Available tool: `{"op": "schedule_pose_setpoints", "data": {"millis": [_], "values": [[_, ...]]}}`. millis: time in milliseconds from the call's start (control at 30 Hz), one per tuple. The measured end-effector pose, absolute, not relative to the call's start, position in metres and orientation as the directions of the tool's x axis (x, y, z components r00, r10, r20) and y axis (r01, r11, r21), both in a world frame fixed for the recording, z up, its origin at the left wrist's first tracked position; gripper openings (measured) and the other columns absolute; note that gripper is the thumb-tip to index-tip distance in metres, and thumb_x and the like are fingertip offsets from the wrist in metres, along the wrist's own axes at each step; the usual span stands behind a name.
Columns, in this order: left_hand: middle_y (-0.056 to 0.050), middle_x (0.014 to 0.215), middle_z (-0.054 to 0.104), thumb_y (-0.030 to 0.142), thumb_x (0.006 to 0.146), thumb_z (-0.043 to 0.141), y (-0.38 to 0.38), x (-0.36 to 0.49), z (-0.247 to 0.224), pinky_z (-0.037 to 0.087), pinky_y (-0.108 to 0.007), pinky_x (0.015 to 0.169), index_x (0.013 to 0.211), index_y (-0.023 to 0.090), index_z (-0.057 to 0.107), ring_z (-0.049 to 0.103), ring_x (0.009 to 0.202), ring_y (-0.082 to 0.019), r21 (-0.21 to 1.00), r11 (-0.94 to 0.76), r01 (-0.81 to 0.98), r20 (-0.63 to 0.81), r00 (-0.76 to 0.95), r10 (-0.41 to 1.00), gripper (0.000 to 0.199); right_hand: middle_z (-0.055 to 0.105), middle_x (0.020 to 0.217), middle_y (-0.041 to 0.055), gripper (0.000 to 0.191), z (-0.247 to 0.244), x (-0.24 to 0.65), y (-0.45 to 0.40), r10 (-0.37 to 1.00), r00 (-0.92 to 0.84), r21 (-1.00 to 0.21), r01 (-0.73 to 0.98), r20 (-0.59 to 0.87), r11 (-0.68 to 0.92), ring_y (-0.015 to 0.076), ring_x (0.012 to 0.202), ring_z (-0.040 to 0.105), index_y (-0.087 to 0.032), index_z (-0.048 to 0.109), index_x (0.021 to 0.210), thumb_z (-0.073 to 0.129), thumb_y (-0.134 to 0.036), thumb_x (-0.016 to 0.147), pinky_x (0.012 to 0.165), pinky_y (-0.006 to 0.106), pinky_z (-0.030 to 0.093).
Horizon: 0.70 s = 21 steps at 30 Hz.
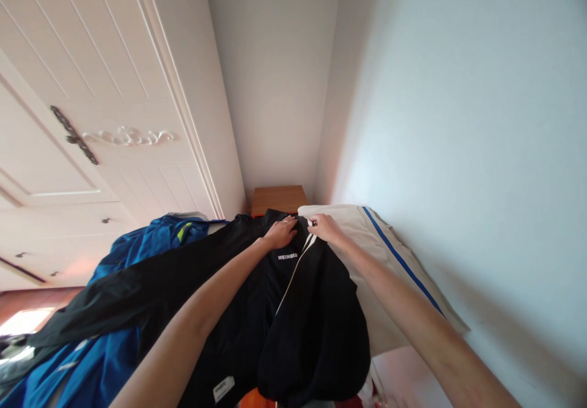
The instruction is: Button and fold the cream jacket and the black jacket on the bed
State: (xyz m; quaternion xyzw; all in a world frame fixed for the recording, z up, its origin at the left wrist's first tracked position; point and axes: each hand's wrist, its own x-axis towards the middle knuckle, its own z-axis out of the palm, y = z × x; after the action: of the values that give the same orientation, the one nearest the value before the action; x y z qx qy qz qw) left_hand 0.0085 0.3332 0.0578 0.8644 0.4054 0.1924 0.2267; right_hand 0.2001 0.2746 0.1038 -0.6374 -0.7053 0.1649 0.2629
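Note:
A black jacket (243, 298) with white lettering on its chest lies spread out, one sleeve stretched to the left. White piping and stripes run down its right part, which is folded over the front. My left hand (280, 232), a ring on one finger, rests on the jacket just above the lettering with its fingers stretched out. Beside it, my right hand (323, 228) is closed in a pinch on the jacket's white-striped edge near the top. A white label (224, 389) shows at the lower part of the jacket.
Blue garments (137, 243) lie under the jacket on the left. On the right, a cream cloth (389, 267) with a blue stripe runs along the pale wall (458, 120). A wooden cabinet top (278, 199) stands behind. The white wardrobe (119, 65) rises at left.

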Motion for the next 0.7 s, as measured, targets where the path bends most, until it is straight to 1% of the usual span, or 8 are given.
{"op": "schedule_pose_setpoints", "data": {"millis": [67,133,233,333,433,500,600,700], "values": [[-0.011,0.152,0.046,0.037,0.094,0.050,0.343,0.007,0.048,0.026,-0.047,0.117,0.140,0.022,0.050,0.034,0.145,-0.028,0.448,-0.651,0.613,0.165,0.659,0.734,0.048,0.071,0.102,0.0105,0.025,0.104,0.191,0.263,0.969,-0.069,-0.436,0.884,0.236,0.169,0.0263,0.099,0.064,-0.018,0.070,0.106,0.065,-0.025,0.083,0.088,0.035,0.050],[-0.010,0.148,0.051,0.038,0.098,0.041,0.349,0.008,0.038,0.031,-0.047,0.113,0.142,0.023,0.047,0.042,0.139,-0.026,0.416,-0.663,0.622,0.207,0.645,0.735,0.047,0.063,0.125,0.0174,0.041,0.100,0.183,0.247,0.933,-0.190,-0.265,0.924,0.307,0.276,0.0304,0.120,0.056,-0.016,0.062,0.128,0.063,-0.027,0.088,0.101,0.042,0.045],[-0.010,0.143,0.055,0.029,0.099,0.037,0.358,0.009,0.030,0.034,-0.044,0.112,0.139,0.023,0.051,0.047,0.134,-0.024,0.437,-0.638,0.633,0.274,0.582,0.765,0.043,0.052,0.143,0.0176,0.044,0.088,0.178,0.224,0.816,-0.524,-0.119,0.819,0.245,0.561,0.0318,0.138,0.043,-0.018,0.059,0.134,0.059,-0.036,0.094,0.115,0.052,0.031],[-0.011,0.153,0.044,0.032,0.099,0.039,0.372,0.006,0.028,0.023,-0.046,0.118,0.141,0.021,0.050,0.031,0.146,-0.027,0.414,-0.611,0.675,0.277,0.546,0.791,0.045,0.057,0.141,0.0152,0.038,0.076,0.180,0.213,0.733,-0.675,-0.119,0.723,0.087,0.680,0.0321,0.139,0.043,-0.022,0.065,0.128,0.052,-0.042,0.098,0.116,0.063,0.023],[-0.012,0.155,0.042,0.043,0.101,0.034,0.385,0.002,0.024,0.019,-0.046,0.120,0.148,0.022,0.042,0.030,0.147,-0.027,0.403,-0.572,0.714,0.156,0.562,0.812,0.052,0.054,0.144,0.0179,0.045,0.073,0.184,0.214,0.731,-0.679,-0.196,0.709,0.070,0.677,0.0313,0.141,0.041,-0.018,0.060,0.134,0.048,-0.044,0.099,0.116,0.061,0.026],[-0.013,0.154,0.043,0.047,0.102,0.030,0.390,0.000,0.020,0.020,-0.046,0.119,0.152,0.021,0.035,0.033,0.146,-0.026,0.411,-0.567,0.714,0.100,0.583,0.806,0.057,0.043,0.152,0.0177,0.050,0.075,0.186,0.222,0.757,-0.626,-0.267,0.710,0.184,0.652,0.0286,0.146,0.034,-0.016,0.054,0.141,0.045,-0.044,0.100,0.118,0.054,0.028],[-0.015,0.157,0.036,0.051,0.101,0.030,0.392,0.000,0.014,0.018,-0.046,0.119,0.156,0.017,0.026,0.030,0.148,-0.028,0.429,-0.550,0.716,0.078,0.578,0.812,0.065,0.034,0.158,0.0163,0.053,0.073,0.187,0.238,0.855,-0.396,-0.342,0.794,0.336,0.502,0.0267,0.149,0.027,-0.015,0.044,0.149,0.041,-0.037,0.101,0.120,0.050,0.028],[-0.016,0.157,0.036,0.054,0.099,0.036,0.393,0.001,0.010,0.018,-0.044,0.120,0.155,0.015,0.029,0.029,0.147,-0.029,0.509,-0.503,0.699,0.070,0.549,0.833,0.069,0.036,0.155,0.0220,0.058,0.055,0.186,0.249,0.912,-0.367,-0.297,0.864,0.182,0.407,0.0320,0.146,0.033,-0.007,0.042,0.148,0.045,-0.038,0.099,0.118,0.051,0.032]]}}
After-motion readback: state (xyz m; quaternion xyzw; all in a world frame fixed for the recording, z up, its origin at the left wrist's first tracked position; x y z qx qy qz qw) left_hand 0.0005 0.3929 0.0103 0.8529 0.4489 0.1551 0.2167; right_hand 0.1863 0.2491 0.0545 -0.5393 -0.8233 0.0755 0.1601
